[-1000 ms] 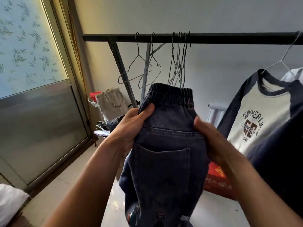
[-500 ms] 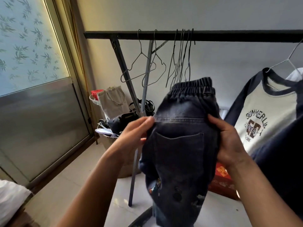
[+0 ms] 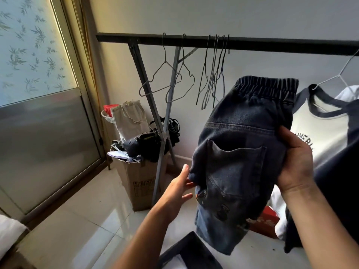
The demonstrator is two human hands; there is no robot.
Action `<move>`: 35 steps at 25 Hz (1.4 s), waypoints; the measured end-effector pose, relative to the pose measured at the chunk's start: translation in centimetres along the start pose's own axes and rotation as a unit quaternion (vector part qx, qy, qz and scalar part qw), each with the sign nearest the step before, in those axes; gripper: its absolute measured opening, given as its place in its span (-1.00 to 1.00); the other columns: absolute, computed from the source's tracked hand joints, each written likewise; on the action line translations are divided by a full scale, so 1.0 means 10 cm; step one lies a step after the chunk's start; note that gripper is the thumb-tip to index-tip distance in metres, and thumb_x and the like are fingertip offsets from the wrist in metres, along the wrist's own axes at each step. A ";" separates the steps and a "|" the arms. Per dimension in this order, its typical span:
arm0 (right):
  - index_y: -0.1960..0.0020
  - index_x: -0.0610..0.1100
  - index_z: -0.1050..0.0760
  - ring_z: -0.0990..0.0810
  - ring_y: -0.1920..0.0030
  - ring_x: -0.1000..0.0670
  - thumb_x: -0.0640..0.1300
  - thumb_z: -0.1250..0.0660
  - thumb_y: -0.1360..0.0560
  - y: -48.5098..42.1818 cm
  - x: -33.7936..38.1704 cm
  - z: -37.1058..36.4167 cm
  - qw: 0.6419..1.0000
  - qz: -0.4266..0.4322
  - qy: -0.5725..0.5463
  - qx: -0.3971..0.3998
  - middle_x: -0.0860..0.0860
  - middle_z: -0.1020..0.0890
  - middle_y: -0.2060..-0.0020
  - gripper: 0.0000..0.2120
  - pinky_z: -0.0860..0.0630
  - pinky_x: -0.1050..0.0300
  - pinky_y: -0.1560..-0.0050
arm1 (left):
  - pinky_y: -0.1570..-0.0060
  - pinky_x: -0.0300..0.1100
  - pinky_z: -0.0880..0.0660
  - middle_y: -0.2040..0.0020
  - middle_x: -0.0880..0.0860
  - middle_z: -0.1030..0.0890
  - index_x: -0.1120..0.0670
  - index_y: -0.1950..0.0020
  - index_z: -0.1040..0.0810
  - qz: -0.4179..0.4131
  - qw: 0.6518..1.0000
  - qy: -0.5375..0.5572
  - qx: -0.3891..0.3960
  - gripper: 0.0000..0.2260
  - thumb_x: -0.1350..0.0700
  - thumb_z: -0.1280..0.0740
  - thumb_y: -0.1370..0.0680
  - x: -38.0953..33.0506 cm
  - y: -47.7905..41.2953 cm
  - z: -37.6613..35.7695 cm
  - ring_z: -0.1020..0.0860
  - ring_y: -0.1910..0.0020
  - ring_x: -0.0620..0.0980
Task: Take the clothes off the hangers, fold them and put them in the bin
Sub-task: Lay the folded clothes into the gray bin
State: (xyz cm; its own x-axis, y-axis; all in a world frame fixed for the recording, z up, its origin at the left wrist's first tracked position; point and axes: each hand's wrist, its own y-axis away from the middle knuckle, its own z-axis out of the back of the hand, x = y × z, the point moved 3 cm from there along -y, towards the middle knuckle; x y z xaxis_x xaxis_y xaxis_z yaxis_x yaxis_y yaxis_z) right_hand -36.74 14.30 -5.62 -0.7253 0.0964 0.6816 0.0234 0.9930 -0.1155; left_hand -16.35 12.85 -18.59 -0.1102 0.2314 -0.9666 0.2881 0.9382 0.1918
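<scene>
While the jeans (image 3: 239,152) hang in mid-air in front of the rail (image 3: 252,43), waistband up and back pocket toward the camera, the right hand (image 3: 297,164) clamps their right edge below the waistband. Its thumb lies on the front and its other fingers are hidden behind the denim. The left hand (image 3: 178,191) sits lower at the left edge, fingers fairly straight and apart, tips touching cloth; no firm pinch visible. Judged step: folding, garment off its hanger and apparently doubled leg on leg. To do it well, the left hand should gather the hanging leg ends and bring them up to the waistband with seams aligned, while the right holds the top taut so the layers do not slip. Then lay it flat in the bin (image 3: 191,243) just below. Not resolved: bin cut off by the frame's bottom edge, contents only a pale patch. Motifs on the lower leg are too dark to read. The raglan T-shirt (image 3: 322,131) is partly covered, its lettering incomplete.
</scene>
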 end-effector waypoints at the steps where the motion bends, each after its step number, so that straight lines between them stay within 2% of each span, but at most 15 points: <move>1: 0.04 -0.20 -0.69 -0.70 0.06 -0.12 -0.07 -0.41 -0.12 0.00 0.01 0.01 1.000 0.004 -0.001 -0.003 -0.12 -0.71 0.06 -0.56 -0.64 -0.01 0.19 | -0.13 -0.09 -0.45 -0.03 -0.09 -0.66 -0.06 -0.14 -0.61 -0.026 1.000 0.004 0.000 -0.64 -0.21 -0.14 -0.61 -0.02 -0.02 -0.03 -0.59 -0.06 -0.14; 3: 0.00 -0.21 -0.67 -0.70 0.04 -0.12 -0.07 -0.42 -0.11 0.01 0.05 0.04 1.000 0.015 -0.006 -0.013 -0.13 -0.71 0.05 -0.53 -0.65 -0.02 0.17 | 0.04 -0.19 -0.47 0.18 -0.01 -0.60 0.11 0.01 -0.62 -0.069 0.997 0.037 -0.016 -0.68 -0.14 -0.29 -0.53 -0.04 -0.04 -0.07 -0.55 0.16 -0.11; 6: 0.10 -0.19 -0.70 -0.70 0.06 -0.11 -0.05 -0.38 -0.18 0.03 0.10 0.10 0.999 0.014 0.012 -0.038 -0.11 -0.72 0.07 -0.64 -0.64 0.01 0.18 | 0.31 -0.27 -0.41 0.27 0.08 -0.52 0.21 0.08 -0.58 -0.051 0.997 0.019 -0.062 -0.64 -0.10 -0.28 -0.58 0.02 -0.03 0.00 -0.47 0.32 -0.09; 10: 0.10 -0.18 -0.71 -0.70 0.05 -0.09 -0.04 -0.42 -0.12 0.05 0.05 0.20 0.998 0.012 0.011 -0.063 -0.10 -0.72 0.07 -0.61 -0.65 0.02 0.14 | 0.39 -0.23 -0.30 0.46 -0.14 -0.40 0.05 0.33 -0.45 -0.137 0.961 -0.162 -0.179 -0.66 -0.06 -0.28 -0.60 0.01 0.01 0.20 -0.35 0.39 -0.14; 13: 0.12 -0.17 -0.71 -0.70 0.05 -0.08 -0.05 -0.43 -0.09 0.06 -0.01 0.18 0.998 0.015 0.005 -0.064 -0.10 -0.72 0.08 -0.61 -0.65 0.00 0.10 | 0.33 -0.12 -0.35 0.38 -0.04 -0.48 0.07 0.27 -0.50 -0.167 0.936 -0.193 -0.241 -0.67 -0.10 -0.26 -0.60 0.04 0.06 0.26 -0.41 0.33 -0.09; 15: 0.12 -0.17 -0.71 -0.70 0.05 -0.08 -0.05 -0.42 -0.09 0.06 -0.03 0.14 0.998 0.019 0.000 -0.056 -0.09 -0.72 0.07 -0.61 -0.65 0.00 0.10 | 0.22 -0.11 -0.46 0.24 0.09 -0.63 0.12 0.14 -0.60 -0.057 0.975 -0.111 -0.186 -0.55 -0.20 -0.14 -0.62 0.10 0.08 0.20 -0.55 0.22 0.00; 16: 0.13 -0.16 -0.71 -0.70 0.05 -0.07 -0.05 -0.42 -0.10 0.05 -0.03 0.13 0.999 0.020 -0.003 -0.049 -0.09 -0.72 0.08 -0.62 -0.65 0.01 0.11 | 0.09 -0.07 -0.51 0.12 0.16 -0.69 0.13 0.05 -0.64 0.022 0.992 -0.047 -0.113 -0.45 -0.26 -0.06 -0.62 0.15 0.08 0.14 -0.62 0.11 0.05; 18: 0.14 -0.16 -0.71 -0.71 0.07 -0.07 -0.05 -0.39 -0.16 0.04 -0.05 0.12 0.999 0.013 -0.002 -0.044 -0.09 -0.73 0.09 -0.67 -0.65 0.05 0.15 | -0.25 0.02 -0.46 -0.11 0.17 -0.67 0.09 -0.16 -0.65 0.101 0.989 0.106 0.020 -0.46 -0.25 -0.04 -0.62 0.15 0.14 0.01 -0.62 -0.14 0.08; 20: 0.12 -0.17 -0.71 -0.71 0.08 -0.08 -0.06 -0.35 -0.24 0.03 -0.05 0.13 0.999 0.007 -0.003 -0.044 -0.10 -0.72 0.09 -0.70 -0.64 0.06 0.17 | -0.43 0.11 -0.28 -0.32 0.14 -0.56 0.03 -0.33 -0.55 0.029 0.975 0.216 0.054 -0.67 -0.03 -0.19 -0.64 0.08 0.09 0.02 -0.49 -0.33 0.10; 23: 0.08 -0.18 -0.70 -0.70 0.05 -0.09 -0.06 -0.42 -0.13 0.03 0.02 0.19 0.999 0.003 0.000 -0.048 -0.11 -0.72 0.06 -0.60 -0.65 0.00 0.12 | -0.48 0.17 -0.16 -0.40 0.16 -0.48 0.10 -0.44 -0.42 -0.067 0.953 0.293 0.048 -0.44 0.18 -0.44 -0.44 0.03 0.02 0.18 -0.38 -0.43 0.18; 25: -0.05 -0.19 -0.65 -0.69 -0.01 -0.10 -0.05 -0.44 -0.11 0.01 0.07 0.25 0.999 -0.003 0.012 -0.052 -0.11 -0.70 -0.01 -0.47 -0.64 -0.06 0.04 | -0.40 0.11 -0.33 -0.27 0.20 -0.58 0.17 -0.38 -0.48 -0.069 0.978 0.198 0.021 -0.36 0.24 -0.55 -0.31 -0.07 0.07 0.27 -0.50 -0.32 0.19; 27: -0.19 -0.19 -0.58 -0.66 -0.08 -0.10 -0.03 -0.41 -0.24 0.00 0.09 0.32 0.997 -0.017 0.034 -0.065 -0.12 -0.69 -0.07 -0.46 -0.62 -0.08 -0.02 | -0.19 0.01 -0.52 -0.07 0.15 -0.69 0.15 -0.22 -0.61 -0.061 0.998 -0.019 -0.019 -0.56 0.27 -0.54 -0.35 -0.20 0.11 0.34 -0.61 -0.15 0.16; 30: -0.13 -0.18 -0.63 -0.67 -0.06 -0.08 0.00 -0.25 -0.51 -0.02 0.09 0.41 0.991 -0.049 0.093 -0.079 -0.12 -0.69 -0.06 -0.66 -0.63 -0.05 0.00 | 0.01 0.03 -0.58 0.12 0.10 -0.72 0.05 0.06 -0.71 -0.062 0.968 -0.238 -0.054 -0.91 0.15 -0.50 -0.44 -0.34 0.14 0.40 -0.66 0.04 0.09; 33: 0.08 -0.16 -0.71 -0.71 0.04 -0.06 -0.02 -0.21 -0.58 -0.02 0.12 0.45 0.988 -0.065 0.116 -0.083 -0.11 -0.72 0.03 -0.65 -0.65 0.00 0.08 | 0.02 -0.03 -0.53 0.04 0.17 -0.61 0.01 0.13 -0.69 -0.093 0.959 -0.261 -0.062 -0.85 -0.03 -0.49 -0.39 -0.39 0.19 0.41 -0.59 0.05 0.04; 35: 0.07 -0.17 -0.70 -0.70 0.04 -0.08 -0.08 -0.26 -0.52 -0.02 0.10 0.49 0.990 -0.061 0.101 -0.076 -0.12 -0.71 0.05 -0.73 -0.63 0.00 0.00 | -0.02 -0.05 -0.49 -0.03 0.30 -0.58 0.11 0.03 -0.67 -0.116 0.978 -0.174 -0.027 -0.73 -0.05 -0.43 -0.41 -0.39 0.25 0.36 -0.56 0.03 0.04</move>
State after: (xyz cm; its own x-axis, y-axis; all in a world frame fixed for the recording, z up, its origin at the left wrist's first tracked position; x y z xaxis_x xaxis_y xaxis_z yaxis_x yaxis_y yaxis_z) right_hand -40.85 13.91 -8.51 -0.5766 -0.0283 0.8165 0.0586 0.9954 0.0759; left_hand -11.80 13.39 -14.97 0.1656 -0.0824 -0.9827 0.2416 0.9695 -0.0405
